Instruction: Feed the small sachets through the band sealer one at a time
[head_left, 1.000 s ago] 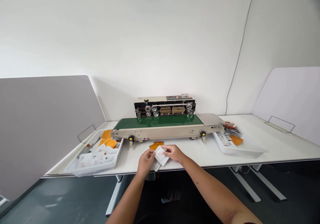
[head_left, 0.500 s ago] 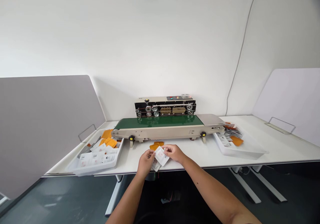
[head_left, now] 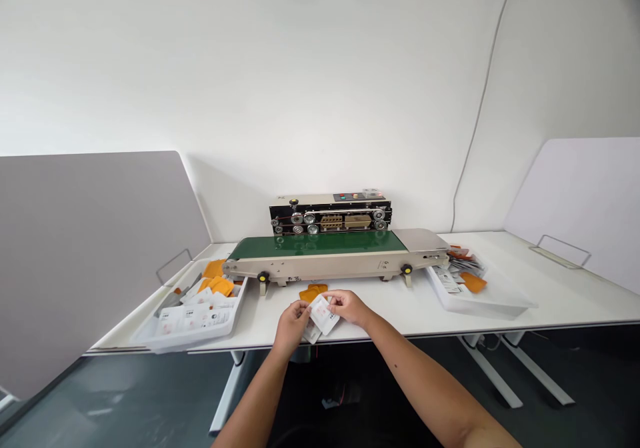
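A white printed sachet (head_left: 325, 315) is pinched at its upper corners between my two hands, tilted over the front of the table. My left hand (head_left: 291, 327) grips its left corner, fingers closed. On the other side, my right hand (head_left: 350, 307) holds the upper right corner between thumb and fingers. Another white sachet (head_left: 312, 332) shows partly beneath it, near the table edge; whether a hand holds it too I cannot tell. Just behind my hands, orange sachets (head_left: 313, 292) lie on the table.
A band sealing machine (head_left: 330, 216) with a green conveyor belt (head_left: 320, 244) stands behind. At the left, a white tray (head_left: 197, 338) holds white and orange sachets. At the right, another tray (head_left: 490, 307) holds more. Grey partitions (head_left: 95, 235) flank the white table (head_left: 380, 295).
Both hands stay in almost the same place with the sachet. Only a very slight shift of the sachet shows.
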Demonstrator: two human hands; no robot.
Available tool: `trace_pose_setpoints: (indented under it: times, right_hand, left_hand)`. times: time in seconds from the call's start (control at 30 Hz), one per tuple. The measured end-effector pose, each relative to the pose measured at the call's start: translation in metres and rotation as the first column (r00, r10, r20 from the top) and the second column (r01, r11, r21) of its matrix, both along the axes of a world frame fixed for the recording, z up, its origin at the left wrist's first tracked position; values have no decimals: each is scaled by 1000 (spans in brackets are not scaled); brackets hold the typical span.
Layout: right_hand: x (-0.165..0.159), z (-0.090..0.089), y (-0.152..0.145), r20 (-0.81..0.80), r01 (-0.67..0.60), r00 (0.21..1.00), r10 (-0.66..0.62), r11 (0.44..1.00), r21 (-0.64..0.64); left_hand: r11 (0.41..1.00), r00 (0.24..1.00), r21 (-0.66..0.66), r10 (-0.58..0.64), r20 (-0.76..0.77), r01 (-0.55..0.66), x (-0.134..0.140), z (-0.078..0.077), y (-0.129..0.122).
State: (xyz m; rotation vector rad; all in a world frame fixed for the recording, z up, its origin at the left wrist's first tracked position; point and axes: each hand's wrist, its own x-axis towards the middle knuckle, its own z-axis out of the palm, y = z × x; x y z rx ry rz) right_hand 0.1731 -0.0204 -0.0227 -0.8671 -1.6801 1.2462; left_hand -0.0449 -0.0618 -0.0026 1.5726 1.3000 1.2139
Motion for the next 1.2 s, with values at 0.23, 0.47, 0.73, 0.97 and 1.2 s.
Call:
trace_pose_setpoints:
  times: [0.23,0.47,0.73,0.97,1.2]
  right_hand:
    - [4,2,0,-114,-47,993,32,990,-130]
    - [7,5,-3,-106,-73,993,51,973,-219]
    - [6,6,-3,-123,-65,992,37,970,-234]
    - [6,6,-2,-130,-53,991,22,969,-243]
    - [7,3,1,-143,-71,989,36,966,-247]
  left_hand:
    - [963,964,30,-267,5,267,-7,11,-7]
    - [898,879,52,-415,-235,437,-13,18,-10]
    - [937,945,151,-294,-147,315,-16,9,-10]
    - [947,967,253,-148,-209,199,-14,-3,-9]
    - [951,968,216,-187,-166,221,-15,-3,-7]
